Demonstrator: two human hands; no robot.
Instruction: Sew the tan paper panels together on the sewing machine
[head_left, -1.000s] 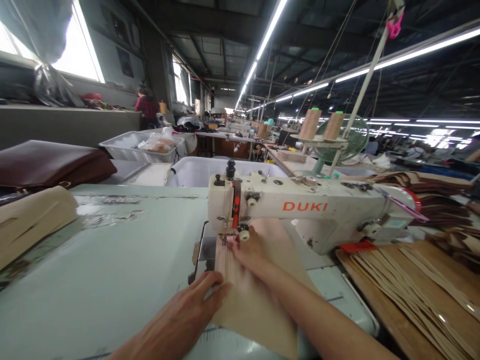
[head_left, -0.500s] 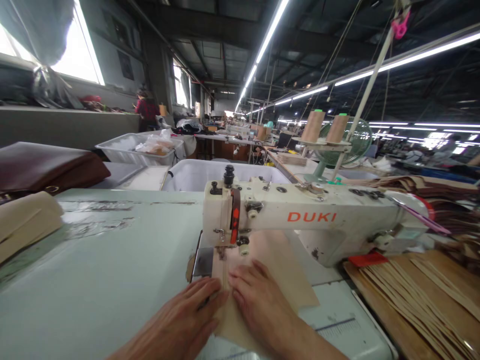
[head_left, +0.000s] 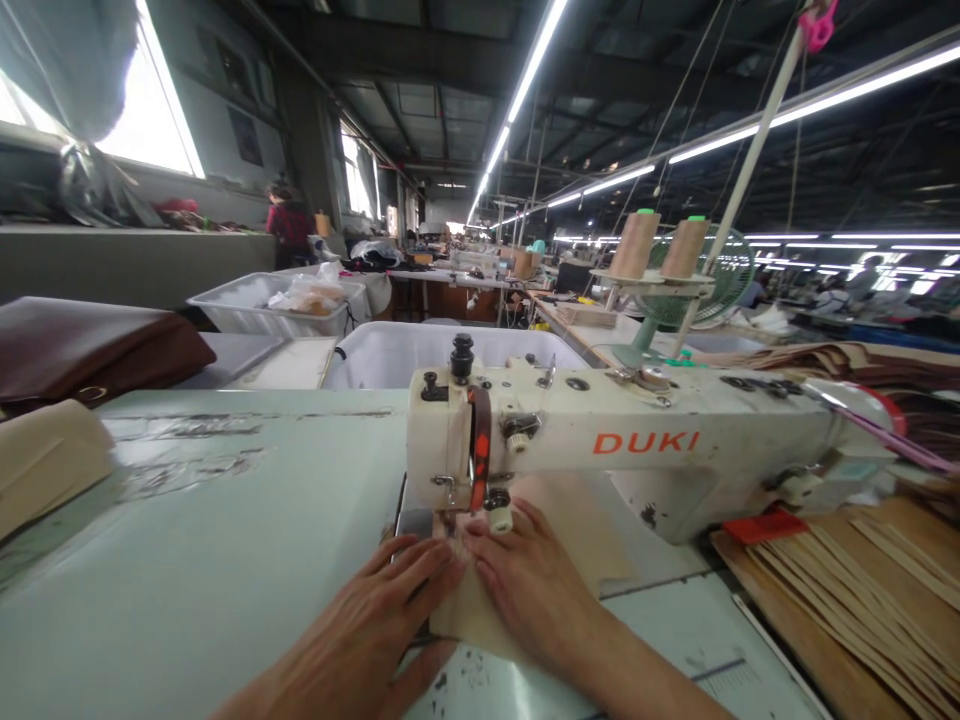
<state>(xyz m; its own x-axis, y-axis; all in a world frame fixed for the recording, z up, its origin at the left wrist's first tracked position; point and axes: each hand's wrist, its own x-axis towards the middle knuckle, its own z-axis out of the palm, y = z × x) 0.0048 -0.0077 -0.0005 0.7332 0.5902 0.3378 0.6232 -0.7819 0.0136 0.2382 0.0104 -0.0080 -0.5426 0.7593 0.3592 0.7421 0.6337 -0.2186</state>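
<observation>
A beige piece of material point(head_left: 589, 535) lies under the head of a white sewing machine point(head_left: 562, 425) marked DUKI. My left hand point(head_left: 371, 615) rests on its left edge, fingers stretched forward and thumb apart. On the other side, my right hand point(head_left: 536, 585) lies flat over the material, its fingertips close to the presser foot area. Both sets of fingertips nearly meet just in front of the needle area. The needle and foot are largely hidden by the fingers and machine parts.
Cut beige strips point(head_left: 847, 600) lie on a brown board at right, near a red object point(head_left: 765, 527). Folded beige pieces point(head_left: 49, 460) and a dark brown leather item point(head_left: 105, 350) are at left. A white bin point(head_left: 367, 350) stands behind the machine; thread cones point(head_left: 635, 245) rise beyond.
Both hands and the material have moved forward, closer to the needle area. More of the table shows in front of the material. The view has shifted slightly.
</observation>
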